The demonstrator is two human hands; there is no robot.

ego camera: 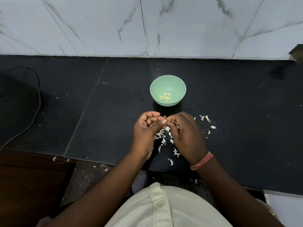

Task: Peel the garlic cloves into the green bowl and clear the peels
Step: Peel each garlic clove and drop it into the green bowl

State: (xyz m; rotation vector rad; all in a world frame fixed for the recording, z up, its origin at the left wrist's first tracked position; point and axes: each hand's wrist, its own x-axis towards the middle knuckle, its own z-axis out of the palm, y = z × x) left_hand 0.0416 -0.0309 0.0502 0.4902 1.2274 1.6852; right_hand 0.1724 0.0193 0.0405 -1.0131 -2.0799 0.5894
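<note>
Both hands meet above the black counter [246, 128] near its front edge, the left hand [146, 128] and right hand [185, 133] pinching one garlic clove [164, 120] between their fingertips. Small, light and firm, with papery, brittle skin, it probably peels best gripped at its ends. Peeled cloves [165, 96] lie in the green bowl [168, 79] behind; peels [164, 140] litter the counter beneath, unpeeled cloves [207, 119] to the right.

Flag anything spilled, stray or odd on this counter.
Peels litter the dark counter beneath both hands, and a few bits have dropped past its front edge onto the floor. Unpeeled cloves lie loose to the right. The bowl sits upright, holding only peeled cloves.
</note>
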